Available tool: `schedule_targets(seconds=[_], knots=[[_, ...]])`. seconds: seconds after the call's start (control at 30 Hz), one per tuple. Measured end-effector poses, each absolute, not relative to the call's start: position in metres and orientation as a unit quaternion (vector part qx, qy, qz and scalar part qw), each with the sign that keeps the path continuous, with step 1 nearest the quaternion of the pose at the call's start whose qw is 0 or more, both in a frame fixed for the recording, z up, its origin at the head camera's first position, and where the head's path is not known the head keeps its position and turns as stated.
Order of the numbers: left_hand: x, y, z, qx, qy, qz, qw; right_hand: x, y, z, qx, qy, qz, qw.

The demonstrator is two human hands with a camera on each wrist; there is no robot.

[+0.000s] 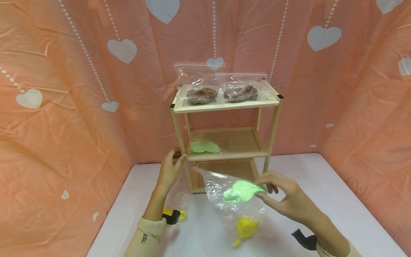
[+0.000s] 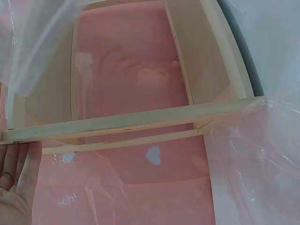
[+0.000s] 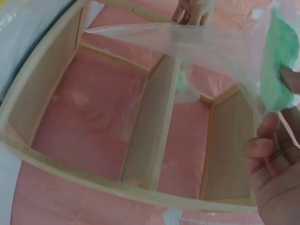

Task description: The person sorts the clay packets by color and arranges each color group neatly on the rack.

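My right hand (image 1: 289, 198) pinches a clear plastic bag with a light green soft lump (image 1: 240, 191) inside, raised in front of the shelf's lower half. In the right wrist view, thumb and fingers close on the bag's edge beside the green lump (image 3: 280, 61). At the left post of the small wooden shelf (image 1: 224, 156), my left hand (image 1: 170, 171) grips the wood at middle-board height. The left wrist view shows its fingers (image 2: 29, 164) against that post. Another bagged green lump (image 1: 204, 146) lies on the middle board's left side.
Two bags with brown lumps (image 1: 202, 95) (image 1: 240, 93) sit on the top board. On the white table (image 1: 295, 171), a bagged yellow lump (image 1: 246, 227) lies in front, and another yellow piece (image 1: 182, 215) is partly behind my left wrist. Peach cloth (image 1: 144, 89) with hearts surrounds the table.
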State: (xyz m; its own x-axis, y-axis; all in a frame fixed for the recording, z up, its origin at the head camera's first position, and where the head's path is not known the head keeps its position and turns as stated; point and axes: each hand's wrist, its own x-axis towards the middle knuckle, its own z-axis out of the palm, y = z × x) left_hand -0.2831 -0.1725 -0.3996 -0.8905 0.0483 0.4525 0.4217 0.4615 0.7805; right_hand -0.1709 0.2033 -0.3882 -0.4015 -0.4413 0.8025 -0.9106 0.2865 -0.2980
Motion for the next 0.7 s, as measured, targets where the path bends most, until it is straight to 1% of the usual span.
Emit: schedule_targets(seconds=[0.2,0.4,0.7], knots=[[-0.283,-0.173,-0.4,-0.139,-0.836,-0.497,0.186,-0.169,0.206,-0.367,0.453,-0.705,0.396,0.375],[-0.283,-0.172,-0.399,-0.135,-0.837,-0.497,0.186,-0.17,0.209,-0.351,0.428,-0.683,0.393,0.442],[-0.282,-0.172,-0.399,-0.133,-0.835,-0.501,0.184,-0.176,0.204,-0.335,0.403,-0.642,0.42,0.499]])
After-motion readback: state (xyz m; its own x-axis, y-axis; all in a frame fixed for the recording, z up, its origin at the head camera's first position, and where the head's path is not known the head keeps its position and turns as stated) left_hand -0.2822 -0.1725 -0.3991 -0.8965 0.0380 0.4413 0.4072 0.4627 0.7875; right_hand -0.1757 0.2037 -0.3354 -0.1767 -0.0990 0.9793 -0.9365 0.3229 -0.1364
